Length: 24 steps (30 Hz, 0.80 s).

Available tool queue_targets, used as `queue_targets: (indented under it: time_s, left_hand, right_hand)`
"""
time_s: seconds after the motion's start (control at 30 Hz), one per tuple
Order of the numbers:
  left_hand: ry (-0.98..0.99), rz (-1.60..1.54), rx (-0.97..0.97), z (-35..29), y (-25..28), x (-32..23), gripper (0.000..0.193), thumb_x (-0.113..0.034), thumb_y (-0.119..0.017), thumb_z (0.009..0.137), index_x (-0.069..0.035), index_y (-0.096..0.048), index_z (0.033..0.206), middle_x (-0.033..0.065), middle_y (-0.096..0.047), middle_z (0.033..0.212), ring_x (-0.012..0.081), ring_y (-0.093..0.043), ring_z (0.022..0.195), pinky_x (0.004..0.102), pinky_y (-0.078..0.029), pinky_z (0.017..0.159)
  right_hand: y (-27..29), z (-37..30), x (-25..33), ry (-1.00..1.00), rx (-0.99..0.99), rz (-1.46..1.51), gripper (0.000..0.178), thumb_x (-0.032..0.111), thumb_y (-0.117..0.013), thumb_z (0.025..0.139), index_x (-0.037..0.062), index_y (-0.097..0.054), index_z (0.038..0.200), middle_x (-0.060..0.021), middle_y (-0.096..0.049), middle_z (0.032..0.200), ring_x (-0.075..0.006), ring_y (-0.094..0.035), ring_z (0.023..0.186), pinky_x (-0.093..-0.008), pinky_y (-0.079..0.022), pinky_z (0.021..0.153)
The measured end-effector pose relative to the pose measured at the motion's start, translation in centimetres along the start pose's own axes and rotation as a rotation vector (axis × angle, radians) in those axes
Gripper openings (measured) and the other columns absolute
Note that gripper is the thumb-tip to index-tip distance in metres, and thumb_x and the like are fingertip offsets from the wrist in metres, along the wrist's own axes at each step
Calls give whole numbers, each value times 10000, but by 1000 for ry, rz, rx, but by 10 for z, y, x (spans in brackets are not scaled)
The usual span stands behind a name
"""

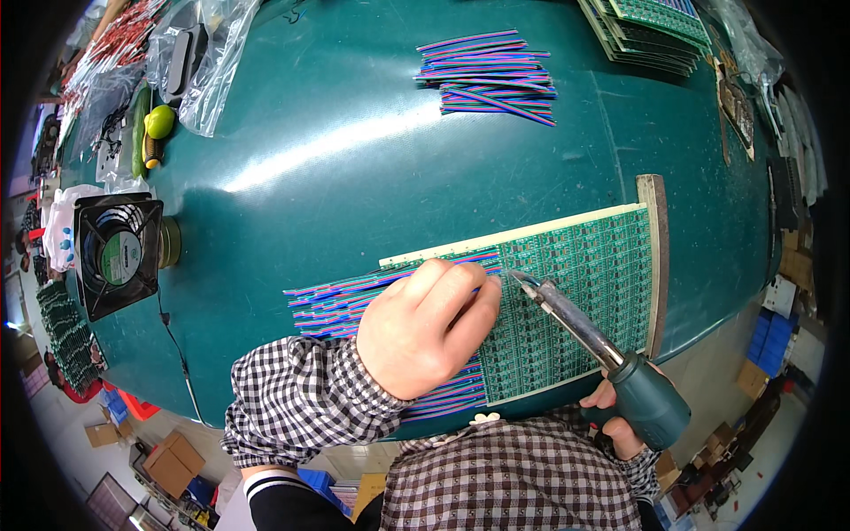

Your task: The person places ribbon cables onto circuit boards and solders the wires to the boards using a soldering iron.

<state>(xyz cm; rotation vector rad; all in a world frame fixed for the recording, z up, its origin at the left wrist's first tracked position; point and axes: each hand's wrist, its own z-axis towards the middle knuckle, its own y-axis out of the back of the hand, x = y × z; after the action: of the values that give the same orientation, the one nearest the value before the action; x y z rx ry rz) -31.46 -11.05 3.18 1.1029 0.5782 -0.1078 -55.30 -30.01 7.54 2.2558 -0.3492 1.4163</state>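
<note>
My left hand (423,332) is closed in a pinch at the board's left part, fingertips on the end of a striped ribbon wire (478,257). Under and beside it, several such multicoloured wires (323,305) lie in rows, their right ends along the green panel of small circuit boards (575,301). In my right hand (620,434) is a soldering iron (655,403) with a dark green handle. Its metal tip points up-left, close to my left fingertips at the wire ends. The left fingers partly hide the contact point.
A wooden strip (653,265) borders the panel's right side. Loose ribbon wires (487,75) lie farther back, with stacked circuit panels (651,35) at the far right. At the left stands a black fan (118,252), its cord running down the table. Plastic bags (226,62) lie behind it.
</note>
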Motion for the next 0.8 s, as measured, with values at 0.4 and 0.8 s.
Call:
queue_targets:
  time_s: [0.4, 0.8]
  left_hand:
    - [0, 30, 5, -1, 0, -2, 352, -97, -698, 727, 10, -699, 1062, 90, -593, 1012, 214, -612, 848, 311, -548, 688]
    - [-47, 127, -60, -3, -7, -6, 337, -86, -706, 712, 26, -707, 1029, 97, -625, 1001, 203, -635, 836, 298, -538, 650]
  right_hand:
    - [-1, 3, 2, 44, -14, 57, 567, 506, -903, 747, -3, -750, 943, -90, -758, 856, -198, -729, 743, -327, -574, 692]
    - [6, 2, 2, 28, 55, -11, 506, 509, -883, 768, 41, -755, 912, -43, -751, 816, -218, -714, 759, -353, -558, 712]
